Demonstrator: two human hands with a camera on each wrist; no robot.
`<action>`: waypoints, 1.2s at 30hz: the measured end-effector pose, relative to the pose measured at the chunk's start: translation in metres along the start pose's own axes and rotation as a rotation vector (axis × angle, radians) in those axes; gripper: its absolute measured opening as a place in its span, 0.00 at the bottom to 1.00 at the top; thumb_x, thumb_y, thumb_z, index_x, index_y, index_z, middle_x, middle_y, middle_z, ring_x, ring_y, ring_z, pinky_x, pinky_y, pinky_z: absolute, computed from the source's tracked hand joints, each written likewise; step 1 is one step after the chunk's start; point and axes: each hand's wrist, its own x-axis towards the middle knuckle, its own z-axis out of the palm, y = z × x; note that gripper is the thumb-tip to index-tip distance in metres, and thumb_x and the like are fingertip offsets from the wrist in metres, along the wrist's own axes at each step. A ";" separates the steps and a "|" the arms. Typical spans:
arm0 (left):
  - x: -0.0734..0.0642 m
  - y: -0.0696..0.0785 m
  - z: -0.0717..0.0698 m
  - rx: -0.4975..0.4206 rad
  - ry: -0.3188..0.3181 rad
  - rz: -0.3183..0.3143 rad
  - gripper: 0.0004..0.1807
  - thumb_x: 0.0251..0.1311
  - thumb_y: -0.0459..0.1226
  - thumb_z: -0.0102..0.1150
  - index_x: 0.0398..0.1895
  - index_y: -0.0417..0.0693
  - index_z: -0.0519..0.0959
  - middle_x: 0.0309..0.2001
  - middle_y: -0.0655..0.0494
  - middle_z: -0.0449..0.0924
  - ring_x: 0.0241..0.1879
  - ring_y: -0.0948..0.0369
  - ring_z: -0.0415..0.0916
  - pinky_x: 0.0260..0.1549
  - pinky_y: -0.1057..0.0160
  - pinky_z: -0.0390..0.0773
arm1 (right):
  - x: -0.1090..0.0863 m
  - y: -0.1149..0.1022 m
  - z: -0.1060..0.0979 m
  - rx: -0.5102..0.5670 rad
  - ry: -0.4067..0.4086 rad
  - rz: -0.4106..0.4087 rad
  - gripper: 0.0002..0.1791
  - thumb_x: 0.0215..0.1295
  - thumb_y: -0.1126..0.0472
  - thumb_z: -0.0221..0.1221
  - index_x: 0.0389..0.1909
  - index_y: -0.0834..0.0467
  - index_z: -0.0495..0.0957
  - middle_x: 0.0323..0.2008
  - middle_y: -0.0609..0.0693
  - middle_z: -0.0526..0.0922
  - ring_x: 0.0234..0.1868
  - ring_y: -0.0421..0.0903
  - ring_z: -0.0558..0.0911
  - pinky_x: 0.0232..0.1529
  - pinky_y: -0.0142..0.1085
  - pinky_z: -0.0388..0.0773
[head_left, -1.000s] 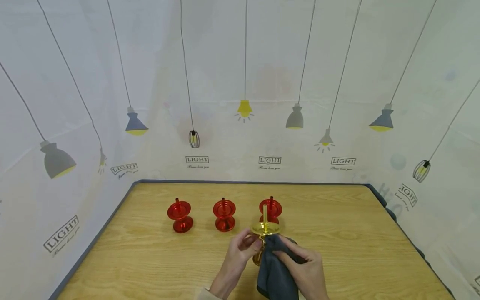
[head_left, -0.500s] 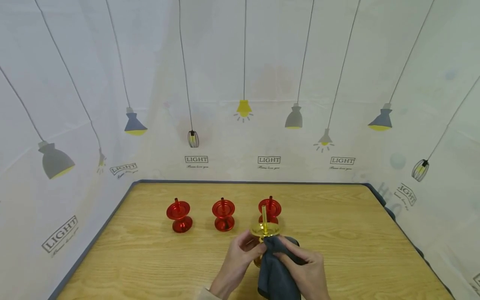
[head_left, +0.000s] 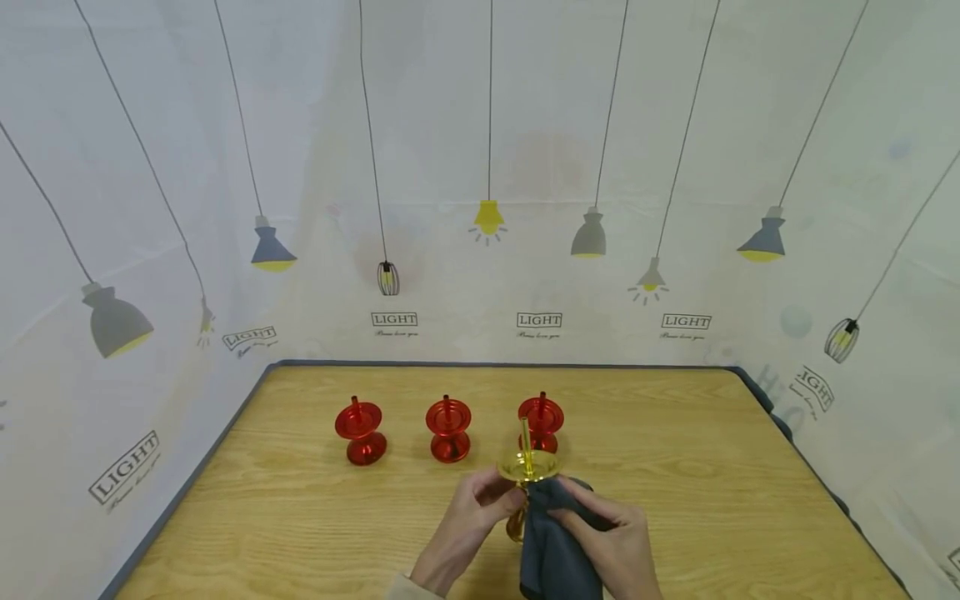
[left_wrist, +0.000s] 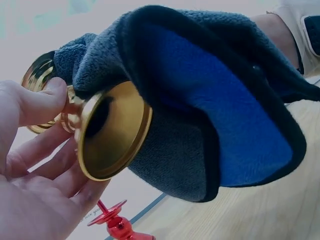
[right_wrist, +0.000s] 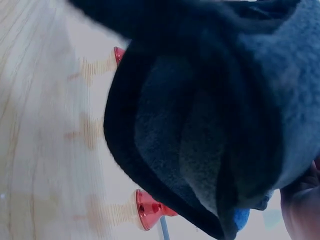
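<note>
A shiny gold candle holder (head_left: pixel 528 467), with a wide dish, a thin upright tube and a round foot, is held above the table in front of me. My left hand (head_left: pixel 468 515) pinches its narrow stem between thumb and fingers, and the hollow foot (left_wrist: pixel 117 132) faces the left wrist camera. A dark grey cloth (head_left: pixel 558 542) hangs from my right hand (head_left: pixel 617 537), which pinches it against the stem under the dish. In the left wrist view the cloth shows a blue side (left_wrist: pixel 225 120) and black edging. Cloth fills most of the right wrist view and hides most of that hand.
Behind the hands, three red candle holders of similar shape stand in a row on the wooden table (head_left: pixel 300 517): a left one (head_left: pixel 360 429), a middle one (head_left: pixel 449 427) and a right one (head_left: pixel 551 414), which the gold one partly overlaps. A lamp-printed curtain (head_left: pixel 450 150) surrounds the table.
The gold candle holder has dropped slightly and its top has tilted a little to the left. Both hands keep their hold, with the cloth still against the stem.
</note>
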 end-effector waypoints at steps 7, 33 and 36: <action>0.000 0.002 -0.003 0.093 -0.038 -0.002 0.23 0.73 0.41 0.58 0.61 0.31 0.76 0.54 0.52 0.82 0.52 0.66 0.79 0.55 0.66 0.76 | 0.000 0.003 -0.003 -0.015 -0.010 0.005 0.20 0.52 0.73 0.72 0.48 0.65 0.87 0.45 0.45 0.89 0.50 0.37 0.86 0.48 0.29 0.82; -0.003 0.000 0.004 0.158 0.076 0.019 0.22 0.71 0.40 0.60 0.62 0.35 0.76 0.60 0.40 0.80 0.57 0.64 0.78 0.57 0.69 0.74 | 0.004 0.004 0.002 -0.072 0.143 0.147 0.18 0.56 0.66 0.73 0.49 0.58 0.88 0.46 0.51 0.89 0.41 0.37 0.88 0.37 0.29 0.84; -0.001 0.000 0.006 0.157 0.096 0.028 0.23 0.70 0.40 0.61 0.63 0.37 0.76 0.60 0.41 0.80 0.58 0.62 0.79 0.56 0.69 0.75 | 0.004 0.003 0.001 -0.095 0.161 0.164 0.17 0.56 0.64 0.74 0.49 0.57 0.88 0.45 0.53 0.89 0.40 0.36 0.88 0.37 0.28 0.84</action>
